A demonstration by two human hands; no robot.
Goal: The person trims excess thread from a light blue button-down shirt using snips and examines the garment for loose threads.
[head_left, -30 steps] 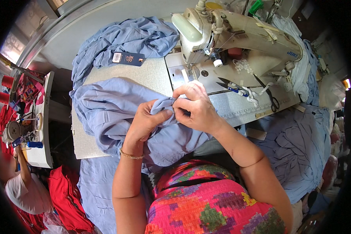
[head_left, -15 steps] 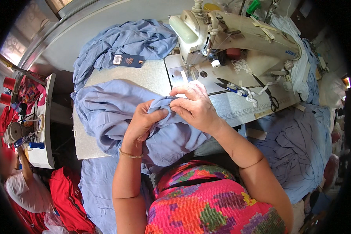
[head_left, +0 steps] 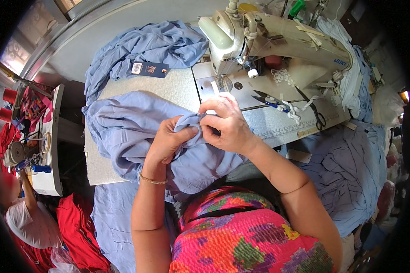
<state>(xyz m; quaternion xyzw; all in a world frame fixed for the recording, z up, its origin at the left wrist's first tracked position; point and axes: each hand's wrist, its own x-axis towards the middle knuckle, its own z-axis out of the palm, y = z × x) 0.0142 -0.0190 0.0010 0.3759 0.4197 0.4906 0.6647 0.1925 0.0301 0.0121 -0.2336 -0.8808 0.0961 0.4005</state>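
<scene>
A light blue garment [head_left: 127, 116] lies bunched on the near left of the sewing table, part of it hanging over my lap. My left hand [head_left: 171, 139] is closed round a raised fold of this cloth, the thumb pressed on top. Close against it, my right hand [head_left: 225, 123] pinches the edge of the same fold between thumb and fingers. Whether anything small sits in that pinch is too hidden to tell. Just beyond my right hand stands the sewing machine [head_left: 278, 38], its needle area apart from the cloth.
Another blue garment [head_left: 146, 45] with a dark tag [head_left: 151, 69] lies at the back left. Black scissors [head_left: 316, 113] and pointed snips [head_left: 271, 101] rest right on the table. A blue cloth heap [head_left: 337, 173] is at right. Far left, a person [head_left: 34, 223] sits by another machine.
My right hand's fingers have curled slightly at the fold's edge. The left hand keeps its hold, and the garment has hardly moved.
</scene>
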